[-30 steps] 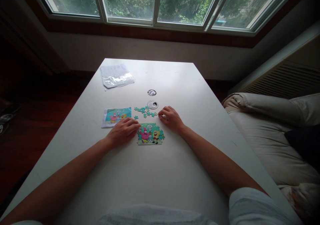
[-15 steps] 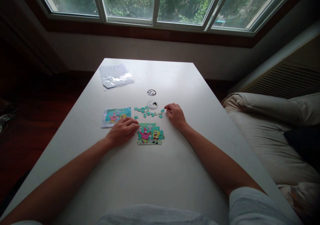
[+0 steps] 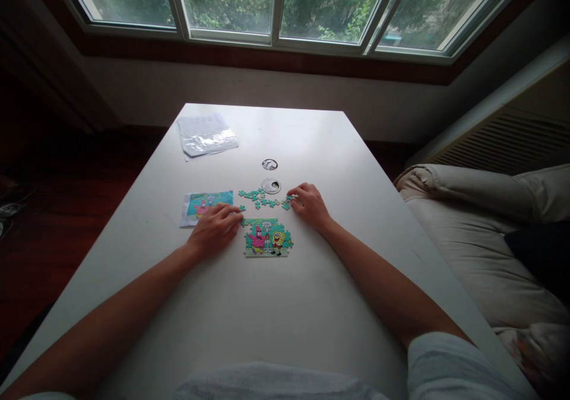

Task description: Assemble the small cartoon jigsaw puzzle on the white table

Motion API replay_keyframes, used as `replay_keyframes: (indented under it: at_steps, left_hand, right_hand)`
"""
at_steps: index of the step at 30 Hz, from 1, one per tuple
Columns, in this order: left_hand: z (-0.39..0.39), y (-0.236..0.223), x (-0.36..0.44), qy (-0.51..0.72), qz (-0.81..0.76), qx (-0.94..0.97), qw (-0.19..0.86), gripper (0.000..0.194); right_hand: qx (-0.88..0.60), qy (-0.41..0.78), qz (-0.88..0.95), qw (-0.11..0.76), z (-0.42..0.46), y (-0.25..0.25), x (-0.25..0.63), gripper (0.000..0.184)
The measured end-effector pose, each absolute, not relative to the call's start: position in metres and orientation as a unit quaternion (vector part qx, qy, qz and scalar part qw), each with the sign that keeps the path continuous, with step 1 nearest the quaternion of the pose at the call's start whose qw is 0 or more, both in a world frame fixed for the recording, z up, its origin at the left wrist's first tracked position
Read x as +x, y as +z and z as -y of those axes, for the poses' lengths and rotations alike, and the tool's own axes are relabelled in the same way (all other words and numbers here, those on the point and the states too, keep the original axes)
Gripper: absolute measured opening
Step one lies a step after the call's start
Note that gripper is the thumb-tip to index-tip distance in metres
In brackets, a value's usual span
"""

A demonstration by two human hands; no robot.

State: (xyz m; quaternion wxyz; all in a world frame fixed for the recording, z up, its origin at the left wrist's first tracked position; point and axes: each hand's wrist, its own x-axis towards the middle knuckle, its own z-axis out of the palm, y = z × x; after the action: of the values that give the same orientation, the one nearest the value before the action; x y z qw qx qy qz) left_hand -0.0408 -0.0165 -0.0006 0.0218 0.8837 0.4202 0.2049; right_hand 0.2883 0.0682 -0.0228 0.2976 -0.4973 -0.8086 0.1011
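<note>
On the white table (image 3: pixel 276 305) lies a partly assembled jigsaw puzzle (image 3: pixel 267 238) with pink and yellow cartoon figures. Fingers loosely stretched, my left hand (image 3: pixel 214 229) rests at its upper left corner. Close to those fingertips is a loose puzzle piece (image 3: pixel 242 208); another teal piece shows at the corner. Just beyond the puzzle, several loose teal pieces (image 3: pixel 267 203) are scattered. My right hand (image 3: pixel 310 206) is at the right end of them, its fingers bent and closed onto a teal puzzle piece, which the fingertips partly cover.
Partly under my left hand is a picture packet (image 3: pixel 196 204) with the same cartoon figures. Two round metallic discs (image 3: pixel 269 164) are set in the table beyond the pieces. Papers in a clear plastic sleeve (image 3: pixel 208 136) lie at the far left; a beige sofa (image 3: pixel 463 245) stands to the right.
My right hand has shifted slightly left, its fingertips now on a loose piece. My left hand has drawn back a little to the left, uncovering the puzzle's upper left corner.
</note>
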Motion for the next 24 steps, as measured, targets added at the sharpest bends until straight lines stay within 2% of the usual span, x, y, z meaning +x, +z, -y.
replay_keyframes:
  at_steps: [16, 24]
  left_hand:
    - [0.018, 0.002, -0.038, 0.205, -0.413, 0.886, 0.049, 0.031]
    - [0.018, 0.002, -0.039, 0.2, -0.407, 0.89, 0.045, 0.031]
  right_hand:
    - [-0.486, 0.074, 0.837, 0.242, -0.062, -0.017, 0.281, 0.015]
    - [-0.495, 0.101, 0.833, 0.224, -0.063, -0.014, 0.277, 0.011]
